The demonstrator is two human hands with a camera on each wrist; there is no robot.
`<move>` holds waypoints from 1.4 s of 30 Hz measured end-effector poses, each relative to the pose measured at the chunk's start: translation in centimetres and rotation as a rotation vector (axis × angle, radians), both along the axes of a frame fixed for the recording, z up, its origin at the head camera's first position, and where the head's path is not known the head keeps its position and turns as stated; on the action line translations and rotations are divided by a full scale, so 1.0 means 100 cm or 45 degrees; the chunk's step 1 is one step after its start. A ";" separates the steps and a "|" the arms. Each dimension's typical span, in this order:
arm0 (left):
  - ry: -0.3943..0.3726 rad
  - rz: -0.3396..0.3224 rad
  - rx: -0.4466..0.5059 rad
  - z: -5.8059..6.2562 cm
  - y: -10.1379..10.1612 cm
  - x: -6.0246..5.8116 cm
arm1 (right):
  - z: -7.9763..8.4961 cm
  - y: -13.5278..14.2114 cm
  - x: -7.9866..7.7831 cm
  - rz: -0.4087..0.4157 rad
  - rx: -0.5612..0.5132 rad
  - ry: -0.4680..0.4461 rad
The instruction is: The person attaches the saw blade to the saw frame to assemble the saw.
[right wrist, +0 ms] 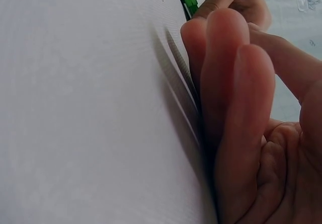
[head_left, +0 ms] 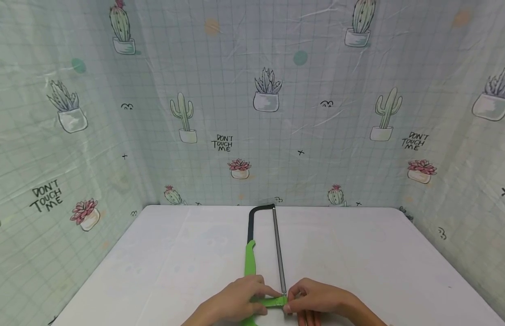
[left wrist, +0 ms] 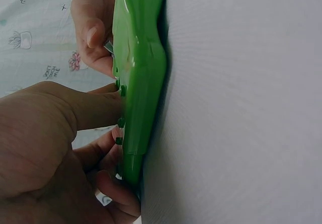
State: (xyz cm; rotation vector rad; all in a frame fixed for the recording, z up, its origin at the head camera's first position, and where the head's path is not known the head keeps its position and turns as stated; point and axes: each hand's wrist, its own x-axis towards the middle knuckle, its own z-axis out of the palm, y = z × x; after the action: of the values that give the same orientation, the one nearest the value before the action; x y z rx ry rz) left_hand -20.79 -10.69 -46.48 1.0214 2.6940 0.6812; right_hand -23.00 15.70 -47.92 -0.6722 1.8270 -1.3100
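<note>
A hacksaw lies flat on the white table, its black frame point(head_left: 250, 226) pointing away and its green handle point(head_left: 250, 262) toward me. The grey blade point(head_left: 278, 251) runs along its right side, down to a small green end piece. My left hand point(head_left: 241, 296) holds the handle, with fingers over the green crossbar point(head_left: 273, 302). At the blade's near end, my right hand point(head_left: 317, 295) pinches the end fitting between thumb and forefinger. A bit of metal point(left wrist: 108, 47) shows by those fingertips in the left wrist view. The right hand's other fingers point(right wrist: 226, 73) rest low along the table.
The white table point(head_left: 187, 253) spreads out on both sides of the saw. A cactus-print curtain point(head_left: 220, 90) stands behind the table's far edge and along both sides.
</note>
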 end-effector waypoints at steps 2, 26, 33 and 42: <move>0.014 -0.002 -0.008 0.000 0.000 0.001 | -0.001 -0.001 0.000 -0.011 0.007 0.013; -0.028 0.026 0.008 0.001 0.001 0.001 | 0.000 -0.001 0.002 -0.050 0.053 0.057; -0.038 0.028 0.008 0.000 0.001 0.000 | 0.000 -0.001 0.002 -0.048 0.057 0.058; -0.019 0.036 0.004 -0.002 0.001 0.001 | 0.001 -0.001 0.002 -0.030 0.042 0.045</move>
State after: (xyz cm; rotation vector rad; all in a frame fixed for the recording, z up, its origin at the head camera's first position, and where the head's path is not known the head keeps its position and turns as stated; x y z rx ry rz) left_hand -20.73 -10.63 -46.65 0.9769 2.7005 0.6959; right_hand -22.83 15.60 -47.82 -0.6618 1.8863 -1.2878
